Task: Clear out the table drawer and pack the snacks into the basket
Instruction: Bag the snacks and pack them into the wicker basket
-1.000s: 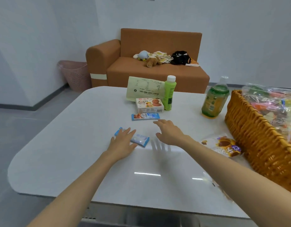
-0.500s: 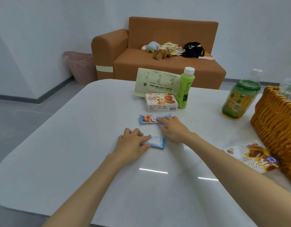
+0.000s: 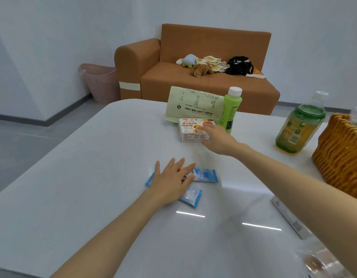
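Pale walls and a grey floor frame an orange sofa (image 3: 203, 85) strewn with soft toys, with a pink hamper (image 3: 101, 83) in the corner beside it. In front lies the white table (image 3: 93, 177), where the snacks are spread out, presumably so they can be sorted before packing. The drawer itself is out of view.

The wicker basket (image 3: 342, 157) stands at the table's right edge, within easy reach of the right arm. Just beside it, toward the far edge, is a large green tea bottle (image 3: 300, 127). A pale green pouch (image 3: 193, 103) leans upright at the far edge, with a slim green bottle (image 3: 230, 109) next to it and a snack box (image 3: 190, 130) lying in front of both. A flat carton (image 3: 290, 217) and a clear wrapper (image 3: 318, 261) lie toward the near right corner.

Mid-table, two blue packets lie together, the long packet (image 3: 205, 175) above the small packet (image 3: 190, 197). The left hand (image 3: 171, 181) lies flat across them with its fingers straight and spread. It is likely pinning them in one heap so they can be gathered in a single scoop. The right hand (image 3: 217, 139) reaches for the snack box, fingers extended and loose. It is blurred, so I cannot tell whether it touches the box. My guess is the box joins the heap next.
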{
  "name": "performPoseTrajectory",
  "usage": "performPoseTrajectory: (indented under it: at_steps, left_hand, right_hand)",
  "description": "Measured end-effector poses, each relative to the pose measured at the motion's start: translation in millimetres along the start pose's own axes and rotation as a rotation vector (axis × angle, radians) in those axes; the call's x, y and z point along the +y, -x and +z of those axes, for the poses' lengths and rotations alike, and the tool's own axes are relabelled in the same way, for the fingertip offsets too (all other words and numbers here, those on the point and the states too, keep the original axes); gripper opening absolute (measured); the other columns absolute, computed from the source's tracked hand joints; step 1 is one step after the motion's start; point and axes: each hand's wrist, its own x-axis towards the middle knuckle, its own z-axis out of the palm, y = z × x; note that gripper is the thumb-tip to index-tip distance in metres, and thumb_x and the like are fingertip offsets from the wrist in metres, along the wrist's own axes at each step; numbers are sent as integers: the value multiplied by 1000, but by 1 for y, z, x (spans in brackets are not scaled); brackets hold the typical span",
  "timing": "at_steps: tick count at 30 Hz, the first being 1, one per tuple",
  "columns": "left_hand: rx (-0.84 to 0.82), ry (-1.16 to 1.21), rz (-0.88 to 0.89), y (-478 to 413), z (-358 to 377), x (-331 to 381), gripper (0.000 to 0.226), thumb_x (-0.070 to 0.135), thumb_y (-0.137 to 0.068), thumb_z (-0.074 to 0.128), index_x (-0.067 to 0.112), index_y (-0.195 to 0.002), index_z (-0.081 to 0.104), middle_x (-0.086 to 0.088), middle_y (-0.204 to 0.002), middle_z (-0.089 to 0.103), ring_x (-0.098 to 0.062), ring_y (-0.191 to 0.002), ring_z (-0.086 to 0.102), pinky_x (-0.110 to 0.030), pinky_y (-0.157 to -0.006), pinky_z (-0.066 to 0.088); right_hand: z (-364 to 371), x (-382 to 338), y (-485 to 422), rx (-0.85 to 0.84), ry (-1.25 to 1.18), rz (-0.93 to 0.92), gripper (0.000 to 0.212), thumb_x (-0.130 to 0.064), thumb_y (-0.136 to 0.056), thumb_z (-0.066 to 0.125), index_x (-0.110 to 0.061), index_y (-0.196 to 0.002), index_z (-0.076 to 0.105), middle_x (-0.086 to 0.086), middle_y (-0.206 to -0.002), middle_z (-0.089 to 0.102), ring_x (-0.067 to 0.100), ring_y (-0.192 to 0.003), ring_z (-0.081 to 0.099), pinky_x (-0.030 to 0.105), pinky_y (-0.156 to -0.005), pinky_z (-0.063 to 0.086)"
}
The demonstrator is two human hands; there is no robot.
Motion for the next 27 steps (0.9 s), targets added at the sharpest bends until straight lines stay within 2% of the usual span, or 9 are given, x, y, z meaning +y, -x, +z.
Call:
performPoseTrajectory:
  at_steps: [5, 8, 11, 14, 17, 20, 25, 27]
  left_hand:
    - [97, 7, -34, -14, 1, -30, 48, 47, -102, 16, 45, -150, 9, 12, -161, 5, -13, -148, -4, -51, -118, -6]
    - [151, 44, -23, -17, 5, -34, 46, 46, -102, 17, 46, -148, 16, 15, -160, 9, -10, -148, -3, -47, -119, -5]
    - [189, 77, -17, -20, 6, -36, 45, 46, -102, 20, 44, -146, 26, 13, -160, 12, -10, -148, -2, -42, -120, -5]
    - [206, 90, -29, -21, 8, -38, 43, 45, -102, 21, 41, -144, 32, 10, -159, 17, -12, -148, 1, -39, -120, -7]
    - [198, 60, -66, -16, 10, -34, 44, 43, -103, 19, 39, -144, 32, 9, -158, 20, -13, -148, 5, -40, -119, -8]
    - [188, 65, -111, -2, 11, -28, 44, 41, -104, 17, 36, -145, 31, 8, -159, 18, -15, -148, 6, -42, -118, -9]
    - [110, 55, -209, 35, 11, -18, 45, 40, -104, 14, 35, -148, 24, 6, -160, 9, -20, -148, 0, -48, -116, -9]
    - [69, 48, -244, 51, 11, -14, 46, 41, -104, 14, 35, -149, 20, 5, -161, 3, -22, -148, -3, -50, -116, -8]
  right_hand:
    - [22, 5, -55, -19, 21, 18, 60, -45, -100, 38, -22, -153, 21, 6, -160, 14, 27, -147, 7, 43, -119, 8]
    - [32, 7, -79, -6, 39, 30, 61, -53, -100, 26, -25, -153, 16, 4, -160, 17, 27, -147, 10, 46, -119, 9]
    - [38, 7, -83, 7, 185, 54, 57, -56, -99, 16, -34, -152, 16, 1, -158, 23, 31, -142, 19, 50, -114, 14]
    - [38, 6, -73, -46, 236, 55, 57, -57, -98, 12, -38, -152, 11, -1, -160, 16, 32, -143, 14, 50, -114, 12]
    - [35, 3, -55, -101, 258, 58, 57, -57, -99, 13, -39, -153, 6, 0, -162, 9, 33, -144, 10, 48, -115, 11]
    - [31, -3, -30, -127, 247, 67, 60, -61, -97, 15, -40, -152, 8, -1, -162, 11, 32, -145, 10, 50, -115, 11]
    - [24, -14, 32, -185, 122, 132, 56, -63, -96, 23, -49, -149, 12, -10, -160, 10, 26, -145, 5, 68, -108, 9]
    - [23, -15, 64, -182, 76, 135, 55, -62, -97, 24, -49, -149, 13, -11, -160, 11, 24, -145, 6, 67, -106, 15]
